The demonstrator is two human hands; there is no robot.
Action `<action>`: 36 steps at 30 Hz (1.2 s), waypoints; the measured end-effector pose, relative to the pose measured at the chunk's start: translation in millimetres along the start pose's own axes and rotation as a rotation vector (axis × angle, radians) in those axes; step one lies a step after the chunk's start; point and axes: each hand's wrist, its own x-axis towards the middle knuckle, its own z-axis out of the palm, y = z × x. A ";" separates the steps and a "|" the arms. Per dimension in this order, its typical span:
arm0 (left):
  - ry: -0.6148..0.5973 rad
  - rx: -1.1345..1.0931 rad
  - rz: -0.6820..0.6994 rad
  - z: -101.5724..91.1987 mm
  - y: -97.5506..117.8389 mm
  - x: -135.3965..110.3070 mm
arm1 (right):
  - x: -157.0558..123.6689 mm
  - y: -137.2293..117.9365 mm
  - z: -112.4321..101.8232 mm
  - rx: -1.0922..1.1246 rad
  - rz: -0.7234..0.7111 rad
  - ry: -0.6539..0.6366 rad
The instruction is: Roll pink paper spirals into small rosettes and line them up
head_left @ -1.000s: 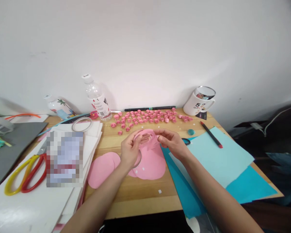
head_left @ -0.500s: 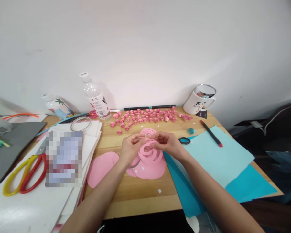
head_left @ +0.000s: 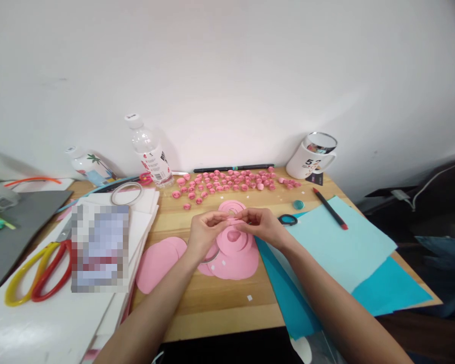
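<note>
My left hand (head_left: 205,233) and my right hand (head_left: 263,225) meet over the middle of the wooden table (head_left: 212,298). Both pinch the top end of a pink paper spiral (head_left: 233,237), which hangs in loose coils below the fingertips. Under it lie flat pink paper circles (head_left: 235,263), and another pink circle (head_left: 157,263) lies to the left. Behind the hands sits a row of several small rolled pink paper roses (head_left: 227,183).
Yellow and red scissors (head_left: 34,275) rest on white sheets (head_left: 60,303) at left, with a tape ring (head_left: 127,193) and two bottles (head_left: 149,151) behind. Blue paper sheets (head_left: 337,247), a red pencil (head_left: 329,210), small blue scissors (head_left: 288,219) and a white mug (head_left: 313,157) are at right.
The spiral has dropped open into hanging coils, and both hands have drawn closer together, pinching its top end. A small pink spiral lies uncovered behind the hands.
</note>
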 end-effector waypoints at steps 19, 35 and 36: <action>0.008 -0.025 0.042 -0.6 2.1 0.5 | -1.1 -5.8 1.6 -0.094 -0.095 0.204; -0.077 0.033 0.067 5.4 7.3 -6.0 | -3.7 -4.1 9.3 0.335 -0.060 -0.032; -0.078 0.049 0.075 5.4 7.9 -6.2 | -3.7 -3.9 9.7 0.327 -0.054 -0.027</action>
